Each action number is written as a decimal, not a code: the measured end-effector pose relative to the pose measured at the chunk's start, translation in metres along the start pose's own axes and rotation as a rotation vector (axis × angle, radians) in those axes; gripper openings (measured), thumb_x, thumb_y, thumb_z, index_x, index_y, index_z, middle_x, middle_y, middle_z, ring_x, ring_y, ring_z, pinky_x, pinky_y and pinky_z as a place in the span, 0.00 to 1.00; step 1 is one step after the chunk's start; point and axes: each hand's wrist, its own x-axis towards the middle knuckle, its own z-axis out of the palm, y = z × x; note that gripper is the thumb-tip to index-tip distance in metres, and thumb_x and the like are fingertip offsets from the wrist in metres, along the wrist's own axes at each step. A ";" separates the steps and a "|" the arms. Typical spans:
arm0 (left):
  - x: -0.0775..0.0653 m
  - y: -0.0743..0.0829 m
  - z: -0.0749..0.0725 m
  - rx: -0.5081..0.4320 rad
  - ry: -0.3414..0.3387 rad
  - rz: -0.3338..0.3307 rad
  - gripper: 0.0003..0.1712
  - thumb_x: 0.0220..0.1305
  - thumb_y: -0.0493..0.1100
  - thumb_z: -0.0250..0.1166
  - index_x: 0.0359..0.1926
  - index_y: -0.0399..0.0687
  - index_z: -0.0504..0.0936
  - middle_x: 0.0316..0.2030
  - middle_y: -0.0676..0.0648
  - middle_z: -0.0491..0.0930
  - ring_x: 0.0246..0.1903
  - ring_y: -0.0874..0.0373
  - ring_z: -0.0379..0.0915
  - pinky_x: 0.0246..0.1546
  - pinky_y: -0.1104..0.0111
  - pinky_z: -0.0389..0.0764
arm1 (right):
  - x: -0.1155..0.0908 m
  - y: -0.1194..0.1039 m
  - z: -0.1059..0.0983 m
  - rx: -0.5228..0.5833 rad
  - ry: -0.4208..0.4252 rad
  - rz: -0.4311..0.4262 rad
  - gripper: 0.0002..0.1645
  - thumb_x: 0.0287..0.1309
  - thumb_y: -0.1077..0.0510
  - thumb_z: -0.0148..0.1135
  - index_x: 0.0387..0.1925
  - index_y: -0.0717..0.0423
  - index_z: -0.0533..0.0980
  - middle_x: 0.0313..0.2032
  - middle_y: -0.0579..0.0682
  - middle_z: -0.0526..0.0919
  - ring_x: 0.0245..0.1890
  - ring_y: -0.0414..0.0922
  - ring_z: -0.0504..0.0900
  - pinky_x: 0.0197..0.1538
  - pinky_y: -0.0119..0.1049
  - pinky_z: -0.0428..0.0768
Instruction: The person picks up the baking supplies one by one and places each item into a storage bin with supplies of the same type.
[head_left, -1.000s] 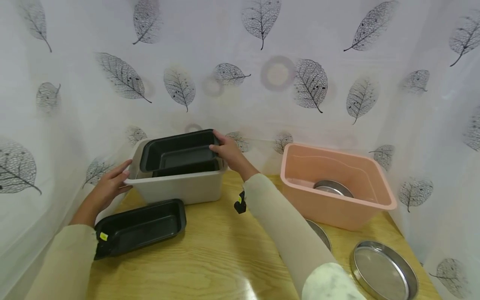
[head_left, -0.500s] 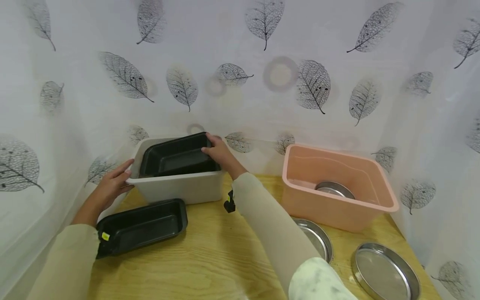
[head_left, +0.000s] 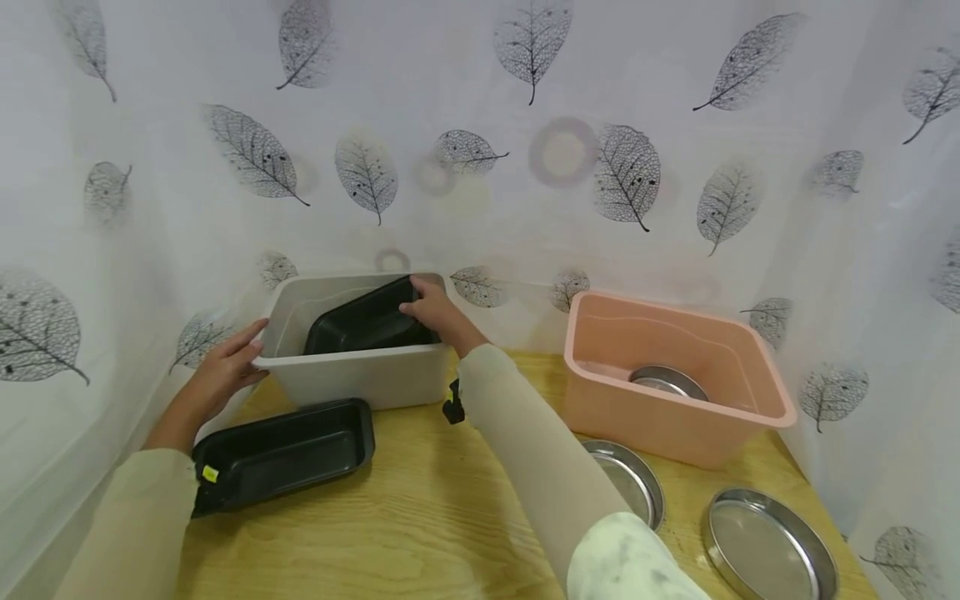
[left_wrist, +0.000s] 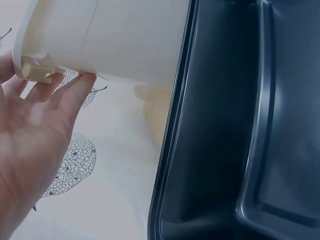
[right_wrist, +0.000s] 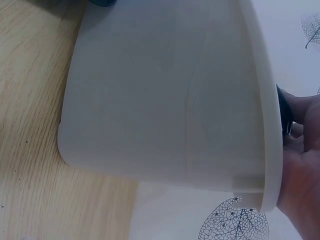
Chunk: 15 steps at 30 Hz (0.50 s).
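**Black pan (head_left: 356,323) tilted inside a white bin (head_left: 393,379)**

The right hand (head_left: 441,313) pinches the pan's right end between thumb and fingers. The left hand (head_left: 221,367) grips the bin's left end by its rim. A second black pan (head_left: 288,457) lies on the desk (head_left: 420,508), nearer the person; a peach bin (head_left: 652,427) stands to the right.

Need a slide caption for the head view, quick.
Right hand grips a tilted black pan inside the white bin while the left hand holds the bin's end.
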 end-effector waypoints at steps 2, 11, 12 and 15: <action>-0.001 0.000 -0.001 0.002 -0.001 -0.003 0.38 0.81 0.57 0.41 0.81 0.54 0.35 0.79 0.32 0.35 0.70 0.25 0.53 0.64 0.46 0.63 | 0.001 0.000 0.002 -0.009 -0.006 0.010 0.42 0.71 0.60 0.59 0.80 0.52 0.52 0.79 0.52 0.53 0.78 0.50 0.52 0.77 0.46 0.60; -0.001 -0.001 -0.002 0.005 -0.003 -0.003 0.38 0.81 0.58 0.41 0.81 0.55 0.36 0.79 0.31 0.37 0.69 0.33 0.62 0.64 0.50 0.67 | 0.005 0.004 0.003 -0.004 0.003 0.033 0.43 0.72 0.59 0.58 0.80 0.49 0.51 0.79 0.53 0.51 0.79 0.53 0.51 0.78 0.50 0.58; -0.001 -0.001 -0.002 0.007 -0.009 0.003 0.39 0.81 0.59 0.41 0.81 0.55 0.36 0.79 0.30 0.37 0.67 0.40 0.67 0.64 0.51 0.69 | 0.004 0.004 0.002 -0.003 0.001 0.037 0.42 0.72 0.58 0.58 0.80 0.48 0.51 0.80 0.53 0.51 0.79 0.53 0.51 0.78 0.51 0.58; -0.002 0.000 -0.004 0.004 -0.021 0.014 0.39 0.81 0.59 0.42 0.81 0.54 0.36 0.78 0.28 0.39 0.55 0.68 0.75 0.61 0.58 0.75 | 0.003 0.004 0.002 -0.006 -0.006 0.039 0.42 0.72 0.58 0.58 0.80 0.46 0.52 0.79 0.53 0.52 0.78 0.54 0.53 0.76 0.53 0.61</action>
